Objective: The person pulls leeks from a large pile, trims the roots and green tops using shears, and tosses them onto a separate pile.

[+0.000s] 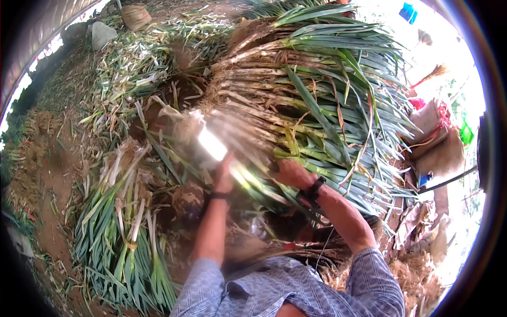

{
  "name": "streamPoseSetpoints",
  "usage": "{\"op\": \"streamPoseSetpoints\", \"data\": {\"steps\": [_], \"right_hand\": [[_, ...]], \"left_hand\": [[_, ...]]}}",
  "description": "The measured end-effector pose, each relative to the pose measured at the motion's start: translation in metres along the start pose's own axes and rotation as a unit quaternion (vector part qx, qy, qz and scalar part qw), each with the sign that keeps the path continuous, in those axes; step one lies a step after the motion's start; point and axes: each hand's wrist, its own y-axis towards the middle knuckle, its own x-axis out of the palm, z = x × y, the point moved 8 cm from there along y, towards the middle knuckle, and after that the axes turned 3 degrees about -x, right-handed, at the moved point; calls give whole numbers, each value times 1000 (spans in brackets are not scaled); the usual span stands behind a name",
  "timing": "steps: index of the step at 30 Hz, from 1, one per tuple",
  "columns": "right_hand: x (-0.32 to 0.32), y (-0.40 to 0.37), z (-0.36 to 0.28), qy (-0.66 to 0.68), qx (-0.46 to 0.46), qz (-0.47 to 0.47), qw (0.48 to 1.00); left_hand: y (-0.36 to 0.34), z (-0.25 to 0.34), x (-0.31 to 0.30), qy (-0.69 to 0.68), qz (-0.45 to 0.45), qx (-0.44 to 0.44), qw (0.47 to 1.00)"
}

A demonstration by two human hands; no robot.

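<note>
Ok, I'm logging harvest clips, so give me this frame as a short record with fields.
setting: bare soil strewn with leaf trimmings
left hand: raised, seemingly closed around a motion-blurred leek stalk
right hand: on the big leek pile, grip unclear
right wrist: dark wristband
nearby: leek bundle lying on the ground at left

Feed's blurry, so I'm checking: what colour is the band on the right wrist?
Black; the head view shows the band behind the right hand.
</note>
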Motion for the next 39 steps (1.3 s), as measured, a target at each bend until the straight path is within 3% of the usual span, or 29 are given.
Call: {"op": "streamPoseSetpoints", "data": {"steps": [3,5,6,8,10,13,17,20,23,27,30,36,39], "right_hand": [[-2,2,-1,-13,4,-1,1000],[-6,-17,-2,-63,39,-69,995],[-3,-30,13,-43,42,-45,997],[12,-66,58,-179,87,-157,967],[9,-109,88,-215,58,-98,970],[6,-165,107,-215,138,-131,958],[21,-207,128,-221,126,-95,962],[34,-206,144,-198,124,-32,972],[42,-192,143,-163,117,-26,979],[43,-179,142,-180,51,45,981],[45,-177,141,-153,82,-11,985],[46,-161,129,-164,11,50,985],[52,-149,129,-131,84,-1,988]], "left_hand": [[-13,10,10,-11,-25,-19,999],[-13,9,9,-13,-11,-16,1000],[-8,4,5,-19,-13,-16,1000],[9,-9,-5,-30,-20,-17,999],[3,-4,5,-41,-18,-23,999],[9,-8,3,-43,8,1,999],[23,-13,-1,-49,15,34,998],[23,-13,-4,-41,25,34,998],[26,-12,-5,-35,18,37,999],[21,-12,-7,-27,10,27,999],[24,-15,-9,-13,-1,25,1000],[26,-15,-8,1,-4,57,998],[28,-19,-11,-12,0,60,998]]}}
